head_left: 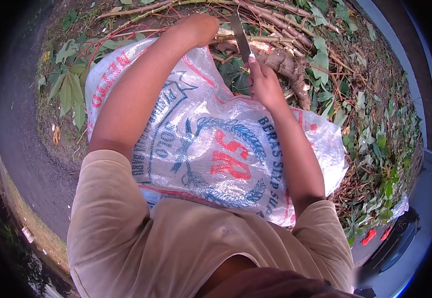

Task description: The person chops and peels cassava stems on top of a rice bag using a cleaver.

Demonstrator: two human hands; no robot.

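In the head view my right hand (265, 85) is closed round the handle of a large knife (241, 37), its long dark blade pointing up and away from me. The blade crosses over a pale, peeled-looking plant stem (258, 38). To its left, my left hand (199, 29) is closed in a fist on the near end of that stem; its fingers are partly hidden. Just beneath the stem lies a thick, rough piece of branch (278, 60). A white woven plastic sack (201, 129) with red and blue print spreads over my lap.
Long cut stems (280, 25) are heaped at the far side, among fallen green leaves (320, 59). Leafy litter (375, 144) covers the ground on the right. Grey pavement (22, 114) runs along the left, and red objects (369, 237) lie at lower right.
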